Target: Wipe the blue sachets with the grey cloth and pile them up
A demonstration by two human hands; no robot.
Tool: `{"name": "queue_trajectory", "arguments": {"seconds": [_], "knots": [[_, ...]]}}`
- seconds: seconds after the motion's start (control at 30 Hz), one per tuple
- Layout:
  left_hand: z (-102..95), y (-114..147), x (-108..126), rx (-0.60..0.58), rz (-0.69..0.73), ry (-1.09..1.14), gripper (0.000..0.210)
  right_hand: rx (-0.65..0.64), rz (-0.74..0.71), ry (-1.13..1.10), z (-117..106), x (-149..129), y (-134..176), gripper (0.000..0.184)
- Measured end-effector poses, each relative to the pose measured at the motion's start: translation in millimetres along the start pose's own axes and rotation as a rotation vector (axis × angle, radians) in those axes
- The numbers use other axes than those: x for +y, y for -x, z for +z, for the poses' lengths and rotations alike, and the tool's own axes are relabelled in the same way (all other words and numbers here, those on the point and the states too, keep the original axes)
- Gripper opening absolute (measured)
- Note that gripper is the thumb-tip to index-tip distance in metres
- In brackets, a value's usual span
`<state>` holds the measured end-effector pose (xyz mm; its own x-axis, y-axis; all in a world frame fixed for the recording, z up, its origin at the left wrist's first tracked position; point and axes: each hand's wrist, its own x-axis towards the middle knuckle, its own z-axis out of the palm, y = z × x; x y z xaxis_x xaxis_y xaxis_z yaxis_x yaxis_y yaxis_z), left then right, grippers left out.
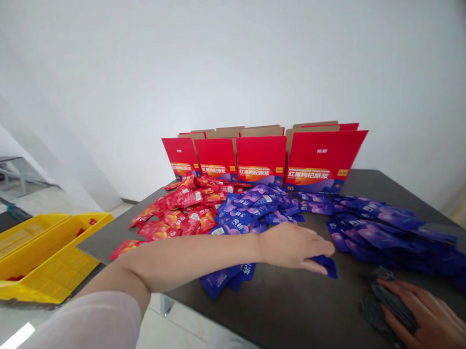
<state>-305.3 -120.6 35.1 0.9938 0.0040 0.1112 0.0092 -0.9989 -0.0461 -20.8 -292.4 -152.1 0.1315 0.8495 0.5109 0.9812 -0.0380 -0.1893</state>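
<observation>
My left hand (298, 243) reaches across the table, fingers closed on a blue sachet (327, 267) that pokes out below them. Beneath my left forearm lie more blue sachets (238, 215) in a loose pile. My right hand (425, 315) rests low at the right, its fingers wrapped over a crumpled dark grey cloth (390, 299) on the tabletop. Just beyond it, overlapping blue sachets (384, 230) spread along the table's right side. Left of the blue pile is a heap of red sachets (181, 212), partly hidden by my forearm.
Several red cartons (261, 158) stand in a row at the back of the dark table (283, 305), their brown flaps raised. A white wall (252, 57) rises behind. On the left is a yellow crate (60, 272) with a few red pieces inside.
</observation>
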Motion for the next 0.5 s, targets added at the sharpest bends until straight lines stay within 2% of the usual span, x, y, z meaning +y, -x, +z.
{"name": "queue_trajectory", "arguments": {"seconds": [0.13,0.27,0.37,0.43,0.5], "knots": [[40.8,-19,18,0.080,0.120,-0.233,0.034,-0.064,-0.045,0.048,-2,1,3,0.051],[74.0,-8,45,0.080,0.077,-0.214,0.028,-0.068,-0.040,0.043,-5,-2,4,0.050],[78.2,1,47,0.035,0.095,-0.079,0.030,-0.083,-0.043,0.069,-1,1,6,0.050],[70.3,-4,30,-0.007,0.071,0.030,0.029,-0.072,-0.058,0.085,6,6,8,0.050],[58.0,-22,-1,-0.016,-0.062,0.082,0.027,-0.048,-0.072,0.094,13,12,9,0.048]]}}
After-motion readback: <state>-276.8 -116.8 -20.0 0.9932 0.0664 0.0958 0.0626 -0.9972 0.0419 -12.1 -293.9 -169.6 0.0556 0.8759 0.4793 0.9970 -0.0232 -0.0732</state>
